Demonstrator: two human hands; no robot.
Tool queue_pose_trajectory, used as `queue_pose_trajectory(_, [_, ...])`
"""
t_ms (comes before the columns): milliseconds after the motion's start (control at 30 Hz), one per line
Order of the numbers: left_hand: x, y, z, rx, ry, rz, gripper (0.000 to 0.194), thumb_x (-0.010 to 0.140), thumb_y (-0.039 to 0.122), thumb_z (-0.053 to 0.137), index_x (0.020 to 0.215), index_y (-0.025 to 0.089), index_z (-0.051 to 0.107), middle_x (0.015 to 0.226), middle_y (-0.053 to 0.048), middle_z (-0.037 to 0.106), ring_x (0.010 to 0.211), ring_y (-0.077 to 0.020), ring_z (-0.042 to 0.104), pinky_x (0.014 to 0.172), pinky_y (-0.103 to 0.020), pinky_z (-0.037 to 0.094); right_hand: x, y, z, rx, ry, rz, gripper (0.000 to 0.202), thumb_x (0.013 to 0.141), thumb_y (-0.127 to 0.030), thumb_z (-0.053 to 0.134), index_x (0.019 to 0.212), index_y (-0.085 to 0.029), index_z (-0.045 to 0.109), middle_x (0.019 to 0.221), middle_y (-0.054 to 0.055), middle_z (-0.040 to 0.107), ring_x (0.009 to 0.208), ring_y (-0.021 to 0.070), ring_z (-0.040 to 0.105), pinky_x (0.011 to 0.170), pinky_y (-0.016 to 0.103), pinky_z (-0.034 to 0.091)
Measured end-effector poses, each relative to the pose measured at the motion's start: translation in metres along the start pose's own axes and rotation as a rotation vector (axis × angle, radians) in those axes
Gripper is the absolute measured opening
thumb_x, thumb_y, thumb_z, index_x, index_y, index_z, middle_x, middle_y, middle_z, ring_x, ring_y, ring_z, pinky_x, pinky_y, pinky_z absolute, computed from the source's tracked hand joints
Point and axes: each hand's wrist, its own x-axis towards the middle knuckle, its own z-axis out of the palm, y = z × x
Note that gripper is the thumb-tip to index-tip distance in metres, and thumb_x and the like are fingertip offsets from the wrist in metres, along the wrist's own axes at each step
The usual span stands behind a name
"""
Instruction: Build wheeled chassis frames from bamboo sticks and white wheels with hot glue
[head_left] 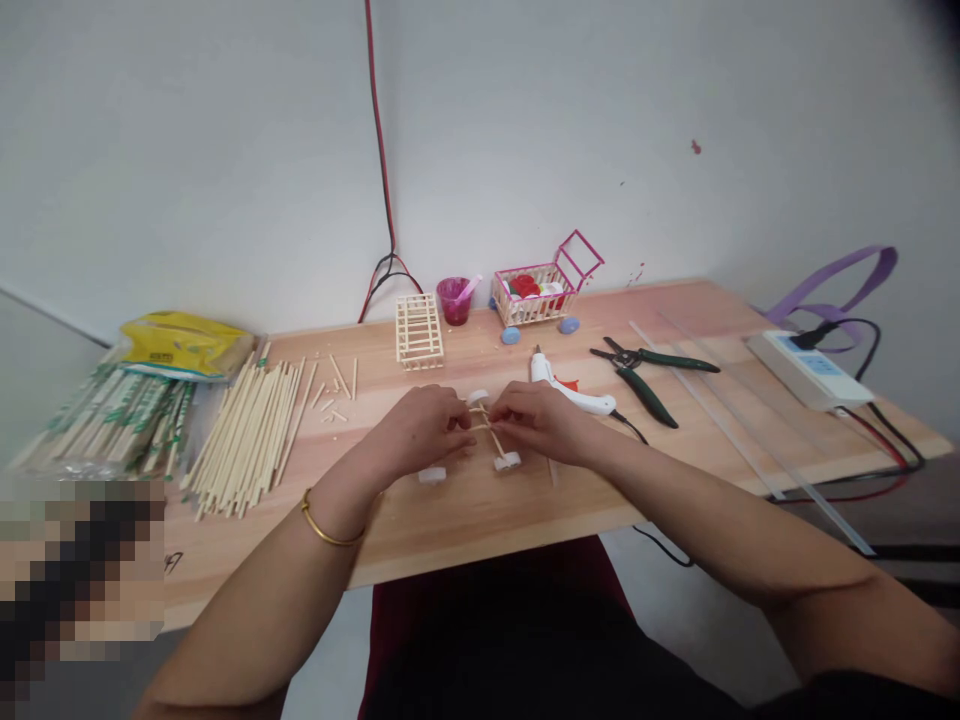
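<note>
Low over the wooden table, both hands meet at a small frame of thin wooden sticks (496,440) with white disc wheels at its corners. My left hand (420,430) has its fingers curled round the frame's left side; they hide part of it. From the right, my right hand (544,420) pinches the sticks near the far wheel (478,398). One near wheel (507,461) shows beneath my right hand, another white wheel (432,475) below my left. Just beyond my right hand lies a white glue gun (551,375).
Behind stand a stick crate (419,335), a purple cup (454,302) and a small cart (536,295) with blue wheels. Green-handled pliers (645,365), clear glue sticks (712,415) and a power strip (810,370) lie right. Loose sticks (247,440) and a yellow pack (184,343) are left.
</note>
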Motion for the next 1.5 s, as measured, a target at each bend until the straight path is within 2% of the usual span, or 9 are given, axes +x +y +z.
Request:
queue_pose_trajectory(133, [0.000, -0.007, -0.003, -0.083, 0.162, -0.044, 0.006, 0.079, 0.017, 0.063, 0.078, 0.016, 0.069, 0.074, -0.002, 0.064, 0.070, -0.0130, 0.055, 0.066, -0.025, 0.041, 0.002, 0.001, -0.009, -0.050, 0.094, 0.057, 0.009, 0.086, -0.024, 0.058, 0.084, -0.018, 0.064, 0.079, 0.004, 0.064, 0.074, 0.0148, 0.058, 0.072, 0.029, 0.040])
queue_pose_trajectory(233, [0.002, -0.012, -0.003, -0.095, 0.246, -0.043, 0.008, 0.079, 0.011, 0.061, 0.079, 0.015, 0.068, 0.077, -0.003, 0.065, 0.074, -0.0134, 0.056, 0.070, -0.026, 0.043, 0.005, 0.001, -0.014, -0.116, 0.076, 0.086, 0.010, 0.086, -0.024, 0.059, 0.083, -0.018, 0.066, 0.080, 0.004, 0.066, 0.076, 0.0152, 0.059, 0.073, 0.029, 0.038])
queue_pose_trajectory(433, [0.004, -0.012, 0.004, -0.042, 0.222, -0.036, 0.009, 0.080, 0.015, 0.061, 0.081, 0.017, 0.070, 0.079, -0.003, 0.066, 0.075, -0.0144, 0.057, 0.072, -0.028, 0.044, 0.016, 0.002, -0.010, -0.211, -0.011, 0.055, 0.011, 0.086, -0.025, 0.059, 0.084, -0.019, 0.068, 0.081, 0.004, 0.067, 0.077, 0.0159, 0.059, 0.073, 0.030, 0.034])
queue_pose_trajectory(700, [0.007, -0.010, 0.008, 0.040, 0.180, -0.012, 0.014, 0.084, 0.026, 0.061, 0.082, 0.017, 0.072, 0.078, -0.005, 0.065, 0.076, -0.0156, 0.056, 0.071, -0.028, 0.043, 0.021, 0.008, 0.000, -0.192, -0.037, 0.069, 0.010, 0.084, -0.024, 0.061, 0.087, -0.018, 0.068, 0.082, 0.003, 0.066, 0.076, 0.0147, 0.059, 0.071, 0.028, 0.035])
queue_pose_trajectory(833, [0.009, -0.009, 0.012, 0.064, 0.155, -0.007, 0.016, 0.084, 0.023, 0.060, 0.079, 0.015, 0.072, 0.076, -0.005, 0.065, 0.075, -0.0154, 0.057, 0.071, -0.027, 0.043, 0.021, 0.008, 0.000, -0.165, -0.028, 0.048, 0.010, 0.085, -0.024, 0.061, 0.084, -0.018, 0.069, 0.082, 0.004, 0.067, 0.077, 0.0148, 0.059, 0.070, 0.028, 0.035])
queue_pose_trajectory(1133, [0.009, -0.010, 0.015, 0.057, 0.185, 0.000, 0.013, 0.082, 0.016, 0.060, 0.075, 0.015, 0.071, 0.075, -0.005, 0.065, 0.075, -0.0157, 0.058, 0.071, -0.028, 0.045, 0.021, 0.008, 0.003, -0.172, -0.026, 0.029, 0.012, 0.086, -0.024, 0.059, 0.084, -0.018, 0.070, 0.083, 0.004, 0.067, 0.079, 0.0155, 0.060, 0.071, 0.028, 0.035])
queue_pose_trajectory(1500, [0.010, -0.011, 0.017, 0.080, 0.197, 0.016, 0.014, 0.083, 0.017, 0.059, 0.075, 0.014, 0.071, 0.076, -0.006, 0.066, 0.077, -0.0166, 0.059, 0.073, -0.028, 0.045, 0.022, 0.007, 0.003, -0.164, -0.040, 0.036, 0.011, 0.085, -0.021, 0.059, 0.085, -0.018, 0.069, 0.082, 0.004, 0.067, 0.079, 0.0156, 0.060, 0.071, 0.028, 0.036])
